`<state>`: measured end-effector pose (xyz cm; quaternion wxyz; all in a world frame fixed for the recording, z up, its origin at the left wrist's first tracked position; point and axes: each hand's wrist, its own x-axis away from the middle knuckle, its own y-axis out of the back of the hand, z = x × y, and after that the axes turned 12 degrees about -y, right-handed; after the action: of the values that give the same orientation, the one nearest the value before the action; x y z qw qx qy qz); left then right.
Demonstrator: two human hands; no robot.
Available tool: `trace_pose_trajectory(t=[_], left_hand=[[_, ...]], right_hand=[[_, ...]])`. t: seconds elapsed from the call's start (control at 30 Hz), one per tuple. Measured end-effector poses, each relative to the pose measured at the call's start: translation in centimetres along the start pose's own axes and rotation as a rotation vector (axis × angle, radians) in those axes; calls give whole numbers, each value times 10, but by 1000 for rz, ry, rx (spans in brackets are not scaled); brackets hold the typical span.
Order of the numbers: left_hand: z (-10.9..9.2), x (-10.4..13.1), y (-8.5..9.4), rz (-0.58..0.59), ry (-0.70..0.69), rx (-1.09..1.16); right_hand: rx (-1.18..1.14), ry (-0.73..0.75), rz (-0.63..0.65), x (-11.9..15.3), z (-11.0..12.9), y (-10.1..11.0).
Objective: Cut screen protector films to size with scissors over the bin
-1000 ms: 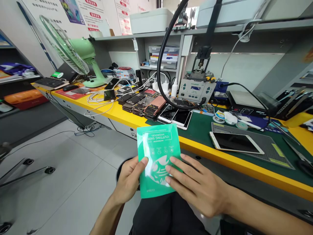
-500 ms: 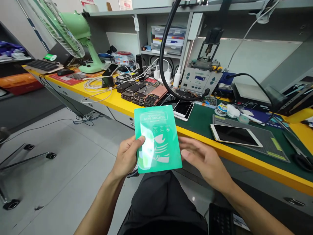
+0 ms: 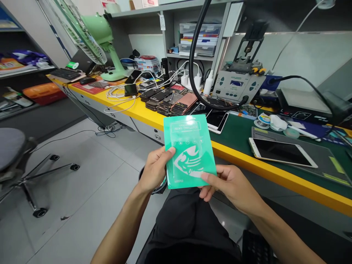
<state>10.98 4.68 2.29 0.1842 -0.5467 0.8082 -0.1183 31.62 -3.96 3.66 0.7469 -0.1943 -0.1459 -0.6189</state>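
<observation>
A flat green packet [image 3: 189,154] with white print, upside down to me, is held over my lap in front of the bench edge. My left hand [image 3: 156,167] grips its left side, thumb on the front face. At the lower right corner my right hand [image 3: 225,183] pinches the packet, thumb on top and fingers partly behind it. Beyond the packet, a white-framed device [image 3: 218,123] lies on the green mat. Another white tablet [image 3: 282,152] with a dark screen rests to the right on a grey cutting mat [image 3: 327,161].
Stacks of phone parts [image 3: 167,101], white cables [image 3: 118,93] and a green fan [image 3: 114,64] stand on the yellow-edged bench [image 3: 247,161]. A black hose [image 3: 194,55] arches down before a soldering station [image 3: 233,84]. A wheeled chair [image 3: 16,157] is at left.
My right hand has moved onto the packet's lower right corner and closed on it. The view has turned left, showing more of the chair, and glare on the packet has shifted.
</observation>
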Motion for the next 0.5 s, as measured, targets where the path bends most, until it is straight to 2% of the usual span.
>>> trace_pose_trajectory(t=[0.3,0.37,0.5], left_hand=[[-5,2,3,59,-4,-46],[-7,6,5,130,41,-98],[-5,14,13,358,204,-223]], right_hand=[[18,39,-44,-2,-3,1],[31,61,-53,-4,-4,0],[60,117,-51,-10,-7,-2]])
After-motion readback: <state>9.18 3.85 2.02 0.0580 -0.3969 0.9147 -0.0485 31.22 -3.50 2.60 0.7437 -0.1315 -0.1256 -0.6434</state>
